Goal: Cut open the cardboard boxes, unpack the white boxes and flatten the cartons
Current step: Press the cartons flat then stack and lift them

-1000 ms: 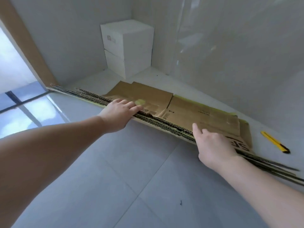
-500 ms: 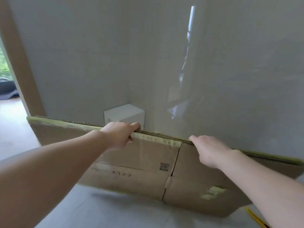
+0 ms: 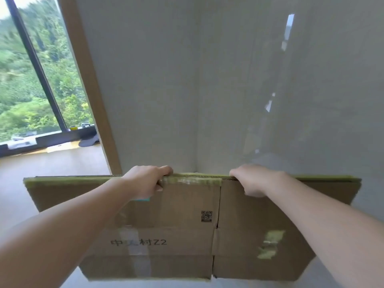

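Window far left, greenery outside, wooden frame post next to it. Not part of the job.

Left hand grips the top edge of the flattened cartons: fingers curled over the far side, thumb on the near face. Likely there because a flat stack is only grabbable by its edge.

Cartons stand upright on their long side in front of the person, broad printed face toward them, QR label near the centre seam, grey tape strip lower left. Looks like several sheets pinched together, so both hands share the load and stop it fanning out.

Right hand clamps the same top edge just right of the seam, fingers hooked over, thumb side down the front.

Hands set apart either side of centre: my read is balance, keeps the stack level for carrying or leaning on the wall behind.

No white boxes in view.
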Tool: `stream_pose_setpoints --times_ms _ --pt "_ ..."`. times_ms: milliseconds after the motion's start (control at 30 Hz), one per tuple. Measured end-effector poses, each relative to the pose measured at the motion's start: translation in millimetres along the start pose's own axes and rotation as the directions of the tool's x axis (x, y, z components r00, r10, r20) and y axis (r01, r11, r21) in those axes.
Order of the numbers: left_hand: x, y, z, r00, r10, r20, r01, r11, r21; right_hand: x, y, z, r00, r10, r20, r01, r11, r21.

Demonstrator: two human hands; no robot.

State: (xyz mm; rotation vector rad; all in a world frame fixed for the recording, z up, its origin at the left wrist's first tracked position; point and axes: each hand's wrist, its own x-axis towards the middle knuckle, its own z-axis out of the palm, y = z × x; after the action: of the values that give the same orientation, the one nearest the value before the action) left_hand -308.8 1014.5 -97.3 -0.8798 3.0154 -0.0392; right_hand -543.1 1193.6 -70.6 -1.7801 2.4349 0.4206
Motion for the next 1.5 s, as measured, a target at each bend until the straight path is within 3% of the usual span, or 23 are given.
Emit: stream_pose_setpoints --times_ms 133,333,567,700,867,1067,1300,1500 --pt "-22.1 -25.5 -80.8 0.994 -0.1 -0.041 0.099 0.995 -0.029 7.7 -6.4 -101.5 0.996 -0.093 0.004 0.093 0.992 -0.082" --pt "-51.4 -74.6 -141.7 0.977 -0.202 -0.07 0.2 0.979 -0.031 42.0 -38.0 -191.3 0.982 -0.187 -0.013 0.181 0.963 -0.199" --pt "-80.8 -120.7 -175.8 0.938 -0.346 -0.026 0.347 0.938 0.015 95.4 -85.6 -238.2 0.935 -0.352 -0.045 0.33 0.911 -0.248" --pt "-104.8 -137.0 -176.7 0.862 -0.505 0.04 0.503 0.863 0.047 134.6 -125.3 -248.9 0.855 -0.517 -0.035 0.485 0.823 -0.295" --pt "-160.1 -127.8 -168.5 0.654 -0.752 0.082 0.755 0.656 0.004 162.4 -196.0 -259.8 0.649 -0.76 -0.004 0.684 0.587 -0.434" --pt "-252.7 -78.5 -149.0 0.317 -0.947 0.042 0.945 0.312 -0.097 142.0 -296.8 -263.3 0.3 -0.952 0.058 0.787 0.213 -0.579" --pt "-363.4 1.6 -126.1 -0.09 -0.995 -0.031 0.995 -0.089 -0.041 60.6 -433.9 -242.9 -0.071 -0.983 0.167 0.72 -0.166 -0.673" --pt "-460.8 38.2 -96.3 -0.302 -0.953 0.011 0.953 -0.302 -0.034 -17.6 -541.3 -197.6 -0.326 -0.92 0.217 0.646 -0.385 -0.659"
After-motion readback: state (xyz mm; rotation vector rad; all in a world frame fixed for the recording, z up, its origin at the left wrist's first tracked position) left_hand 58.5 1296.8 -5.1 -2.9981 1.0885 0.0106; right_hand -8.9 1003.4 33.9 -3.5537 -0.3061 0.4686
